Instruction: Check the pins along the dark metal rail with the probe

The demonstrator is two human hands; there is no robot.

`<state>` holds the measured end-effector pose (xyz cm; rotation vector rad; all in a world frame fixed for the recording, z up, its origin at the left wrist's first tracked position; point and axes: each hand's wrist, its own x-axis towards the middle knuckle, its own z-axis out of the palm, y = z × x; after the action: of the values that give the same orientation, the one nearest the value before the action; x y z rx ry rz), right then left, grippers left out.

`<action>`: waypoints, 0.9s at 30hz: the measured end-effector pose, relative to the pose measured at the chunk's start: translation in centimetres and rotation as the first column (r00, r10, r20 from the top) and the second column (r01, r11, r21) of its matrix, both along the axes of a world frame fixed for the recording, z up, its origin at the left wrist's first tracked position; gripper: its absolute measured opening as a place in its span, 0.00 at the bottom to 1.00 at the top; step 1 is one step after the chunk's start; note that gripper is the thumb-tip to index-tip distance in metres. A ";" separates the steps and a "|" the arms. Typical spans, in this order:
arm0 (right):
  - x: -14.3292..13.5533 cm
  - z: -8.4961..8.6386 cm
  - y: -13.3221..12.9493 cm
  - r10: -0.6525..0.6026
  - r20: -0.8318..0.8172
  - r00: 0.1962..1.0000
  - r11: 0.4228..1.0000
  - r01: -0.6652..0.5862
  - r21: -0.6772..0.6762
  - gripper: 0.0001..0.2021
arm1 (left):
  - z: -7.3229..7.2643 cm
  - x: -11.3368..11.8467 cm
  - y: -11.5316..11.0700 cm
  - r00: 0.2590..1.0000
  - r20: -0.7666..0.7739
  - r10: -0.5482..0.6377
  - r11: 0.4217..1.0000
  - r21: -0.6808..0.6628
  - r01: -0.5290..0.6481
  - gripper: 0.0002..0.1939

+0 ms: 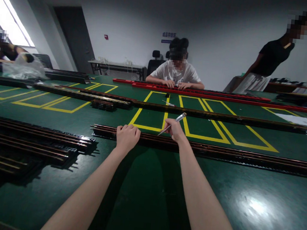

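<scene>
A long dark rail (221, 152) with copper-coloured strips lies across the green table in front of me. My left hand (128, 138) rests over the rail near its left end, its fingers curled round it. In my right hand (174, 130) is a slim silver pen-like tool (172, 124), held slanted with its thin tip pointing down and left at the rail. The tip is close to the rail's far edge; whether it touches cannot be made out.
Dark rails (22, 136) are stacked at the left. Another long rail (211, 115) crosses farther back, beyond it red rails (227, 95) before a seated person (176, 71). A plastic bag (25, 66) and papers (301, 120) lie aside. Other people are left and right.
</scene>
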<state>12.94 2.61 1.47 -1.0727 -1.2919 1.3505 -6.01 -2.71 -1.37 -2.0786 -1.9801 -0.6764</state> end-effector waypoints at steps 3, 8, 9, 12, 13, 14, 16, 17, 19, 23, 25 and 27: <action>0.2 -0.2 0.2 -0.021 -0.011 1.000 1.000 0.021 -0.001 0.19 | 0.0 0.0 0.0 1.000 0.007 0.000 1.000 -0.004 0.000 0.23; 0.2 -0.6 0.6 0.022 -0.008 1.000 0.999 -0.022 0.038 0.18 | 0.2 -0.2 0.1 1.000 0.011 0.001 1.000 -0.026 0.000 0.23; 0.2 -0.6 0.6 0.027 -0.005 1.000 0.999 -0.027 0.037 0.18 | 0.2 -0.3 0.2 1.000 0.006 0.003 1.000 -0.029 -0.002 0.23; 0.2 -0.6 0.7 0.050 -0.004 0.999 0.998 -0.050 0.032 0.18 | 0.2 -0.4 0.3 1.000 -0.014 0.012 1.000 -0.027 -0.012 0.22; 0.1 -0.6 0.7 0.060 -0.007 0.998 0.997 -0.060 0.038 0.19 | 0.2 -0.4 0.4 1.000 -0.014 0.011 1.000 -0.028 -0.011 0.22; 0.1 -0.6 0.7 0.069 -0.008 0.998 0.997 -0.068 0.047 0.19 | 0.2 -0.4 0.4 1.000 -0.012 0.009 0.999 -0.031 -0.010 0.22; -0.1 -0.5 0.6 0.083 0.003 0.997 0.994 -0.083 0.070 0.20 | 0.3 -0.6 0.4 1.000 -0.003 0.015 0.999 -0.043 -0.015 0.22; -0.3 -0.5 0.6 0.091 0.012 0.996 0.992 -0.091 0.082 0.20 | 0.3 -0.7 0.4 1.000 0.004 0.021 0.998 -0.052 -0.021 0.22; -0.7 -0.4 0.6 0.118 0.033 0.992 0.987 -0.121 0.105 0.20 | 0.4 -1.2 0.4 0.999 0.015 0.041 0.997 -0.071 -0.040 0.22; -1.6 -0.4 0.5 0.193 0.085 0.978 0.968 -0.204 0.147 0.17 | 0.6 -2.6 0.5 0.997 0.008 0.079 0.993 -0.091 -0.078 0.22; -1.9 -0.4 0.4 0.231 0.117 0.966 0.957 -0.247 0.153 0.15 | 0.6 -3.3 0.5 0.995 -0.011 0.103 0.991 -0.086 -0.104 0.22; -2.1 -0.3 0.3 0.262 0.138 0.955 0.948 -0.282 0.149 0.14 | 0.6 -3.9 0.6 0.993 -0.020 0.116 0.990 -0.083 -0.117 0.22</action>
<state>10.83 2.92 1.19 -0.8904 -1.6595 1.3664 -9.87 -2.15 -0.80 -1.9884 -2.1367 -0.5621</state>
